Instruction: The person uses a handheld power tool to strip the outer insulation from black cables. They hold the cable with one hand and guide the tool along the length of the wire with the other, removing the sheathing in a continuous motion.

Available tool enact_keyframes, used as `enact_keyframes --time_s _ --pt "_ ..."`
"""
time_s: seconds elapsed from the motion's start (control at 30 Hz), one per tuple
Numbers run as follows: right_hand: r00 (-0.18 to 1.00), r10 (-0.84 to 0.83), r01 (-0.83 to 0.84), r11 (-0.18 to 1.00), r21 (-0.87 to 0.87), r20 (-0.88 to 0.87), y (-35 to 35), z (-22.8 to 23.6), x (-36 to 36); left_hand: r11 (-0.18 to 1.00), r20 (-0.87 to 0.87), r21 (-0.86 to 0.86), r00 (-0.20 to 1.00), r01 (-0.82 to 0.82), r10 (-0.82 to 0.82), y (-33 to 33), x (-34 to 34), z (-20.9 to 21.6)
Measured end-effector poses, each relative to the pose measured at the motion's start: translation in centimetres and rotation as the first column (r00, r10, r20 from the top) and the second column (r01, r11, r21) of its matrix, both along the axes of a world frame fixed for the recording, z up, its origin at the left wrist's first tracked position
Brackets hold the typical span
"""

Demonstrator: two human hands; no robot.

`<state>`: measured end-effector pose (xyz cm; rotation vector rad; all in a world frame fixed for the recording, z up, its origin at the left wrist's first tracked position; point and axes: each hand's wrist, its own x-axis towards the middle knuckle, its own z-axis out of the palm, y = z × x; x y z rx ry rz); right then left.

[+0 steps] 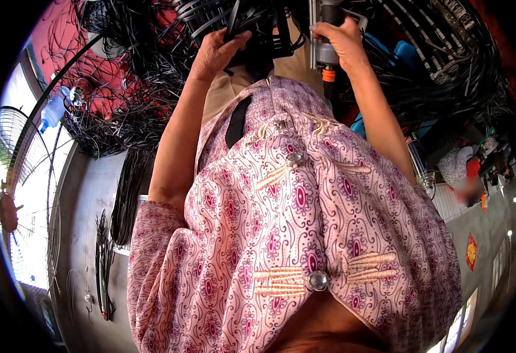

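Head view, looking steeply down the person's own front: a pink patterned blouse (305, 223) with pale braid trim and round buttons fills the middle and lower frame, both bare forearms running up from it toward the top edge. Left hand (216, 53) at top centre-left, fingers curled closed around a black plastic ribbed part (258, 29), thumb laid across its near edge; the part sits just above a tan lap, right at the top of the frame. Right hand (345, 41) at top centre-right, closed in a fist around the grey body of an upright hand tool (328, 56), which has an orange collar below the grip and a dark tip pointing down; its top is cut off by the frame edge. Tool and black part are near each other; contact between them cannot be told. A black strap (238, 120) crosses the blouse below the left wrist. Heaps of black cable bundles (122, 100) spread over a red floor at upper left and again at upper right. A wire fan guard (16, 153) stands at far left against bright light.
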<state>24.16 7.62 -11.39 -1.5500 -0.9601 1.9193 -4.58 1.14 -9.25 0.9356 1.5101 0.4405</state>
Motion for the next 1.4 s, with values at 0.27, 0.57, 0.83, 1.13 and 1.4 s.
enact_keyframes --time_s 0.27,0.57,0.83,1.13,1.4 --pt "0.986 -0.07 0.015 0.943 -0.333 -0.154 1.2 -1.4 -2.2 0.998 0.015 0.054 1.0 -0.017 0.016 -0.3 0.6 -0.5" --pt "0.983 -0.062 -0.012 0.917 -0.398 -0.172 -0.7 -2.4 -2.1 0.999 0.015 0.033 1.0 0.014 -0.015 -0.3 0.4 -0.4" --pt "0.978 -0.01 -0.075 0.916 -0.395 -0.21 -0.7 -3.4 -2.3 0.999 -0.027 0.047 1.0 0.013 -0.012 -0.5 -0.1 -0.1" --pt "0.955 -0.045 -0.056 0.943 -0.328 -0.293 -0.7 -3.2 -2.8 0.999 -0.023 0.046 1.0 0.01 -0.009 -0.9 -0.8 -0.9" --pt "0.955 0.057 -0.149 0.941 -0.304 -0.29 0.3 -3.2 -2.6 0.997 0.014 0.07 1.0 -0.02 0.019 -0.3 -0.2 0.1"
